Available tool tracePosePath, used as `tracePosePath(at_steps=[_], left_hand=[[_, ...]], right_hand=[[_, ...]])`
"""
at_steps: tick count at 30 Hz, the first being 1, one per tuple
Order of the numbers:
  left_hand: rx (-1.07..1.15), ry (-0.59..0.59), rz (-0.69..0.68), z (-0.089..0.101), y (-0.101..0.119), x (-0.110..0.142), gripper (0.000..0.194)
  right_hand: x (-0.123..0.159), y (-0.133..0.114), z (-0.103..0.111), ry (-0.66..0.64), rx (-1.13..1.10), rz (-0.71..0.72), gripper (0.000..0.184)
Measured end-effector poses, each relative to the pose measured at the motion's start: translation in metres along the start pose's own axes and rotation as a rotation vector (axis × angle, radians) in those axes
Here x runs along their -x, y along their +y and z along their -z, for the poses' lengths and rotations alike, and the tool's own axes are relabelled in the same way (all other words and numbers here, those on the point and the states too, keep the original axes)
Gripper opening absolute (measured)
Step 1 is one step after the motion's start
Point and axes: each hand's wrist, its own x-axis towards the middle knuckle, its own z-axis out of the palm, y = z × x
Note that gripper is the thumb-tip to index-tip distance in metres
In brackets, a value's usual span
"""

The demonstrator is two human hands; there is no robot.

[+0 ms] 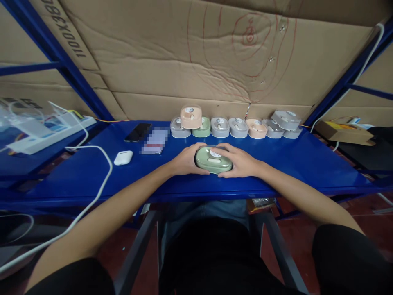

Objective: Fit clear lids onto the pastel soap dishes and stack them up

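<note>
Between my two hands is a green oval case with a clear lid (211,160), a pale bar on its front and a round sticker on top. My left hand (188,159) wraps its left end, thumb toward me along the near edge. Around the right end curls my right hand (241,160), with fingers reaching over the top beside the sticker. The case is close to the front part of the blue table (147,176); whether its underside touches the surface is hidden.
Behind my hands stands a row of similar grey, green and peach cases (220,128), with a peach case (191,116) and a grey case (286,120) stacked on top. To the left lie a white earbud case (123,157), two phones (138,132) and a white cable (106,159).
</note>
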Motion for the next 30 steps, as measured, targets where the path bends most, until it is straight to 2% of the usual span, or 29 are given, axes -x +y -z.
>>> tracePosePath(at_steps=[5,8,10,14,17,19,22,27,30], left_hand=[[-0.006,0.081,-0.086,0.002,-0.002,0.002,0.116],[0.031,0.122,-0.111,0.004,-0.002,0.003,0.117],[0.025,0.124,-0.078,0.005,-0.002,0.003,0.110],[-0.015,0.105,-0.013,0.004,-0.006,0.002,0.100],[-0.015,0.092,-0.019,0.002,-0.010,0.001,0.095],[-0.020,0.093,-0.029,0.002,-0.013,0.001,0.093],[-0.032,0.085,-0.033,0.002,-0.014,0.001,0.090],[-0.048,0.051,-0.009,0.004,-0.012,0.002,0.090],[-0.066,0.023,0.001,0.005,-0.009,0.002,0.090]], right_hand=[[0.001,-0.001,0.005,0.055,0.067,0.026,0.097],[0.000,0.005,0.023,0.114,0.228,0.027,0.087],[0.001,0.021,0.042,0.213,0.332,-0.023,0.084],[0.013,0.076,0.076,0.514,0.517,-0.321,0.091],[0.026,0.116,0.088,0.594,0.570,-0.578,0.093],[0.033,0.134,0.089,0.589,0.575,-0.709,0.088],[0.036,0.145,0.085,0.585,0.578,-0.806,0.082],[0.029,0.143,0.075,0.569,0.588,-0.950,0.087],[0.027,0.140,0.073,0.597,0.614,-0.962,0.085]])
